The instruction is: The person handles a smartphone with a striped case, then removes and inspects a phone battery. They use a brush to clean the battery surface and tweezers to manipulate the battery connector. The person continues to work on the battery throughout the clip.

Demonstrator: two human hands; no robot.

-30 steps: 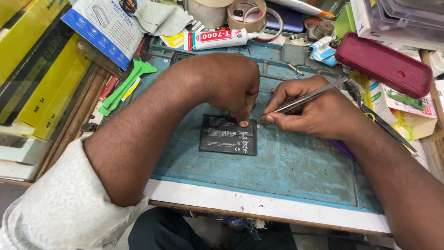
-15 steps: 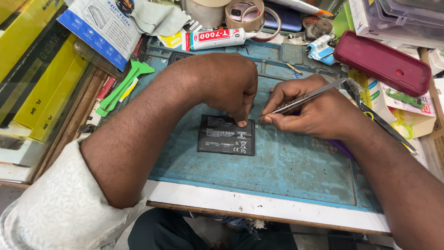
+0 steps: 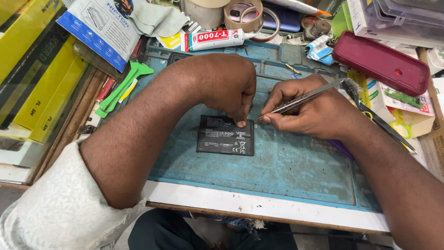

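A flat black battery (image 3: 225,134) lies on a blue work mat (image 3: 296,171). It rests flat, with its long side going left to right.

The left hand (image 3: 225,85) is curled over the top edge of the battery. One fingertip (image 3: 240,123) presses down on its top right corner and holds it in place. This hand wraps around nothing; it only pushes down.

The right hand (image 3: 309,110) is just to the right of that pressing finger. Its fingers are pinched shut around thin metal tweezers (image 3: 298,100). The tweezer tips point left and reach the top right corner of the battery, right beside the left fingertip. The back end of the tweezers sticks up and away to the right.

Past the left hand, at the far edge of the mat, lies a white glue tube (image 3: 217,39) with a red label. Behind it stand rolls of tape (image 3: 243,14). Far out to the left of the left arm lie green plastic pry tools (image 3: 121,85), and past them yellow boxes (image 3: 44,92). Beyond the right hand, up and to the right, sits a dark red phone case (image 3: 380,61). A black tool (image 3: 384,122) lies beside the right wrist.
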